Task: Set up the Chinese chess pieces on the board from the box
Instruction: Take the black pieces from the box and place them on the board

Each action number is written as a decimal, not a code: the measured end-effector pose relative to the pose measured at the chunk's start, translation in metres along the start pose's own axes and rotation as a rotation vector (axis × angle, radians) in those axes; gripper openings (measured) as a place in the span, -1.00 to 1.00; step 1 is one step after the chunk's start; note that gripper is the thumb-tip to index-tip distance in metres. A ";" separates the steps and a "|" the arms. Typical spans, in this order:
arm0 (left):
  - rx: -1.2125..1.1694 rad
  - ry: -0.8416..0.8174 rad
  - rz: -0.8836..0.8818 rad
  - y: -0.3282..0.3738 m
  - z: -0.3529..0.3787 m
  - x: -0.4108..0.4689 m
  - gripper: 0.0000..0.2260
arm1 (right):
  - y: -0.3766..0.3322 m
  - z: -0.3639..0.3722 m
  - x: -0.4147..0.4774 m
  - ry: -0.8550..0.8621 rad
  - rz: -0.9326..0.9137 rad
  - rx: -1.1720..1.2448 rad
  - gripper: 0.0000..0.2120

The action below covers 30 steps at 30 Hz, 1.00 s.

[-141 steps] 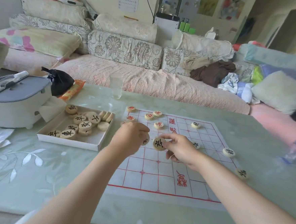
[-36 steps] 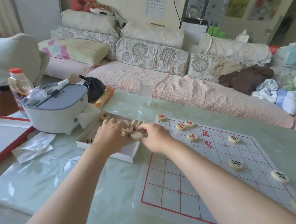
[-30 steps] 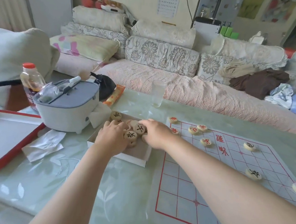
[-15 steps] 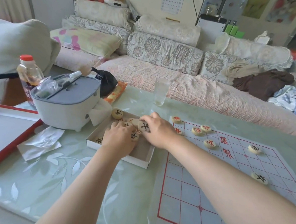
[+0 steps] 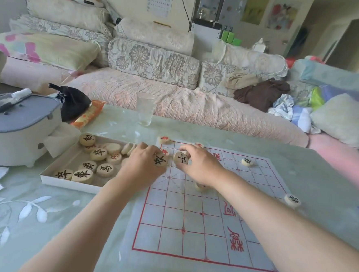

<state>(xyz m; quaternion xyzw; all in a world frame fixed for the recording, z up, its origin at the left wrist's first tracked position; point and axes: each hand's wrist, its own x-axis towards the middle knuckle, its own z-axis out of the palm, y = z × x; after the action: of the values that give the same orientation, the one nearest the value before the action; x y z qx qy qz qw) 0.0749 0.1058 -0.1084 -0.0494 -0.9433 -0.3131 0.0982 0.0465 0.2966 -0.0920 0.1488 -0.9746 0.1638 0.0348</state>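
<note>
A long sofa (image 5: 176, 106), heaped with cushions and loose clothes, is seen beyond the far edge of the board (image 5: 210, 233). The board, a pale sheet ruled in red lines, is spread flat on a pale green table (image 5: 41, 221) printed with white leaves. To the board's left, well apart from it, a grey-lidded appliance (image 5: 15, 128) is stood on the table. Between that appliance and the board a shallow white box (image 5: 69, 184) is laid, its right end hidden by the left forearm. Round wooden pieces (image 5: 104, 170) marked in black and red are scattered inside it, some flat, some leaning on edge.

The left hand (image 5: 142, 165) is held over the board's left edge, its fingers curled round a black-marked piece (image 5: 160, 159). The right hand (image 5: 202, 165) is placed over the board's far left part, and a second black-marked piece (image 5: 181, 158) is pinched between its thumb and fingertips, just beside the first. Whether either piece touches the board cannot be told.

A clear glass (image 5: 144, 109) is stood beyond the board's far left corner. A red-marked piece (image 5: 164, 139) is set on that corner, a lone black piece (image 5: 247, 161) lies near the board's far edge, and an outlying piece (image 5: 292, 200) rests at its right edge.
</note>
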 end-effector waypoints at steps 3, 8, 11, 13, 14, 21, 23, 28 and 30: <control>-0.075 -0.071 0.075 0.033 0.022 -0.008 -0.56 | 0.040 -0.012 -0.025 0.009 0.078 0.009 -0.52; -0.109 -0.145 0.174 0.076 0.058 -0.020 -0.59 | 0.115 -0.040 -0.063 0.049 0.230 0.007 -0.65; -0.161 -0.172 0.193 0.105 0.081 -0.022 -0.57 | 0.161 -0.055 -0.080 0.084 0.330 0.014 -0.65; -0.185 -0.187 0.198 0.124 0.097 -0.020 -0.54 | 0.190 -0.064 -0.089 0.102 0.390 0.020 -0.65; -0.203 -0.192 0.205 0.133 0.105 -0.018 -0.52 | 0.203 -0.068 -0.093 0.110 0.424 0.023 -0.63; -0.301 -0.260 0.191 0.187 0.152 0.004 -0.56 | 0.280 -0.089 -0.116 0.173 0.622 0.095 -0.70; -0.339 -0.297 0.159 0.200 0.164 0.009 -0.56 | 0.291 -0.085 -0.118 0.166 0.631 0.120 -0.74; -0.470 -0.356 0.061 0.217 0.184 0.014 -0.56 | 0.303 -0.074 -0.113 0.164 0.601 0.165 -0.74; -0.487 -0.357 0.043 0.218 0.188 0.014 -0.55 | 0.302 -0.072 -0.112 0.128 0.603 0.136 -0.76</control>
<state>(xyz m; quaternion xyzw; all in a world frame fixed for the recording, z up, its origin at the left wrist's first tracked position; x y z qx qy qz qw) 0.0660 0.3932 -0.1257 -0.1458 -0.8416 -0.5142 -0.0775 0.0636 0.6241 -0.1308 -0.1552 -0.9574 0.2407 0.0357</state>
